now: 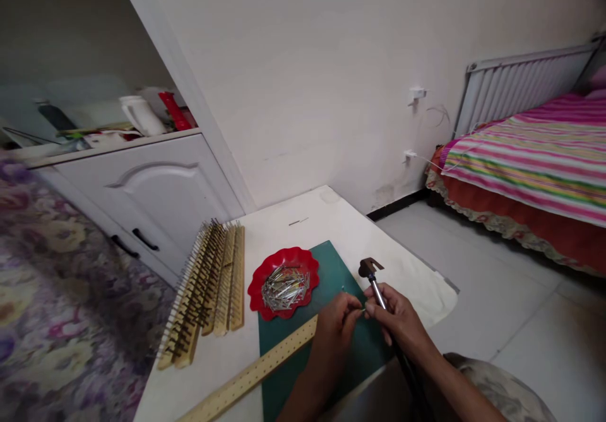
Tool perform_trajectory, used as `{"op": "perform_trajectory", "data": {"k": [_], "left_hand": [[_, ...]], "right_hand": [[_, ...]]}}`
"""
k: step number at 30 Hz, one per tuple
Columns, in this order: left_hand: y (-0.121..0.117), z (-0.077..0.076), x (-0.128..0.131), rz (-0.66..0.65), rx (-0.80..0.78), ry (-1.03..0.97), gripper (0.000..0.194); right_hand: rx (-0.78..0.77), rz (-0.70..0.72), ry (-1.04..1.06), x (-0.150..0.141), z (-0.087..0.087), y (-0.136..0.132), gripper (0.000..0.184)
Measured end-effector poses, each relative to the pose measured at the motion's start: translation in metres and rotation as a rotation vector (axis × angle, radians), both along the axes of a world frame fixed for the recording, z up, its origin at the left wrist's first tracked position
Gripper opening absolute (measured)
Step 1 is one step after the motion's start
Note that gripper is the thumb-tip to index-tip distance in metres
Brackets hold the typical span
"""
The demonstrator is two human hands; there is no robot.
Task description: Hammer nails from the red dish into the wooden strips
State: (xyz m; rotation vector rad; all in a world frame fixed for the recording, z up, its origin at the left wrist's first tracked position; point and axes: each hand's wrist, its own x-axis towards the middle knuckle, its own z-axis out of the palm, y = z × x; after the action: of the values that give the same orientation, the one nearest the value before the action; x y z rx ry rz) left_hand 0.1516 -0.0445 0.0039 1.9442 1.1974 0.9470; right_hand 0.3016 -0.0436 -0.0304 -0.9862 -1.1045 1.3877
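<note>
My right hand (395, 318) is closed round a claw hammer (377, 293), its metal neck between the fingers and its dark head pointing away from me. My left hand (338, 321) is pinched close to the right fingertips, on something too small to make out. Both hands are over a green mat (334, 264). A pale wooden strip with rows of small holes (255, 371) lies slantwise across the mat, its far end beside my left hand. On the mat's far left corner stands a red scalloped dish (258, 277) holding many loose nails (286, 289).
Wooden strips studded with upright nails (208, 289) stand along the left of the white table (269, 226). Two thin dark pieces (298, 221) lie near its far edge. A white cabinet (156, 195) is at left, a striped bed (534, 144) at right.
</note>
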Motion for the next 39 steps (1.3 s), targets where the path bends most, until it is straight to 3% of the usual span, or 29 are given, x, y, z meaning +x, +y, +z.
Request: {"op": "perform_trajectory", "data": {"k": [5, 11, 18, 27, 33, 39], "left_hand": [[-0.002, -0.004, -0.005, 0.023, -0.07, -0.072, 0.009], [-0.007, -0.017, -0.003, 0.081, -0.282, -0.464, 0.016], [-0.01, -0.025, 0.008, 0.235, -0.302, -0.594, 0.014], [0.001, -0.025, -0.019, 0.397, -0.162, -0.325, 0.016], [0.014, -0.032, -0.017, 0.34, 0.004, -0.064, 0.017], [0.017, -0.035, -0.012, 0.323, 0.023, 0.007, 0.017]], "right_hand": [[-0.016, -0.001, 0.042, 0.002, 0.003, 0.0, 0.027], [-0.032, 0.015, 0.078, 0.005, 0.003, 0.002, 0.031], [-0.022, 0.032, 0.056, 0.003, -0.005, 0.001, 0.032], [-0.018, -0.037, -0.065, 0.008, -0.002, -0.002, 0.027], [-0.032, -0.036, -0.03, 0.011, 0.004, -0.003, 0.029], [-0.038, -0.016, -0.031, 0.011, 0.005, -0.004, 0.028]]}}
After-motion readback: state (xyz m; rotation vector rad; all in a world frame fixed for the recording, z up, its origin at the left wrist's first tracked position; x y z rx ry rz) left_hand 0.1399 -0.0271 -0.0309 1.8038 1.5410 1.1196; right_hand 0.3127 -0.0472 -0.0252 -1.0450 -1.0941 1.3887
